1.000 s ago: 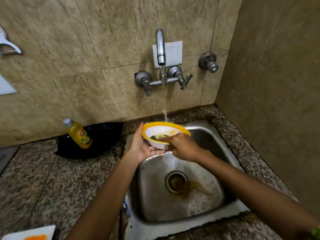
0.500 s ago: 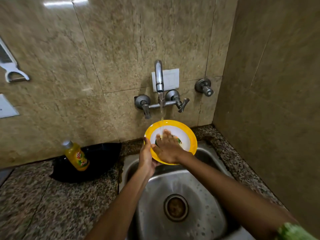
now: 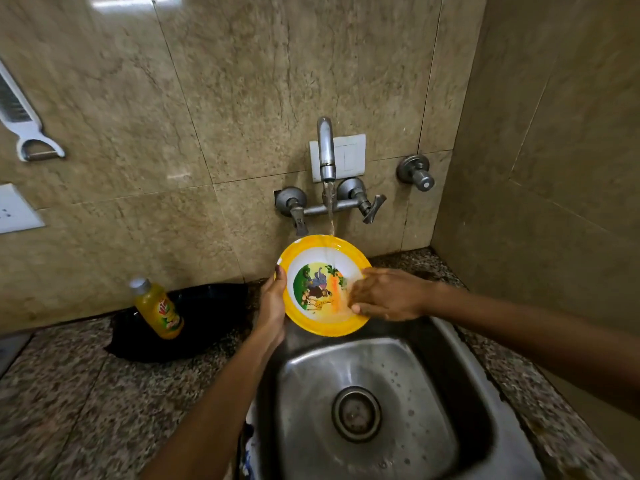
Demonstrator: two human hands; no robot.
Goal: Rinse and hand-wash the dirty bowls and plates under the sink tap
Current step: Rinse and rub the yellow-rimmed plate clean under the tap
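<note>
Head view. The bowl [image 3: 325, 285] is held above the back edge of the sink [image 3: 381, 403], tipped up so its inside faces the camera and its rim stands close to vertical. It sits between the hands, directly under the tap [image 3: 326, 150]; the running water [image 3: 331, 216] lands on the upper rim and runs down across the printed animal picture.

The left hand [image 3: 273, 303] grips the bowl's left rim, thumb on the front edge, the other fingers hidden behind the bowl. The right hand [image 3: 388, 294] lies on the right part of the inside, fingers spread and nearly straight, rubbing rather than grasping; its fingertips are blurred. An orange smear lies just left of those fingers, so the right hand is the nearer one to the remaining dirt. Judgement: the rub should sweep leftward across the inside while the left hand keeps the tilt.

Surroundings. A speckled stone desk [image 3: 69, 393] flanks the sink. On it, left of the bowl, stands a yellow bottle [image 3: 157, 311] in front of a black bag [image 3: 194, 323]. Beige tiled walls close the corner; a white peeler [image 3: 31, 133] hangs at far left. No other dishes in view.
</note>
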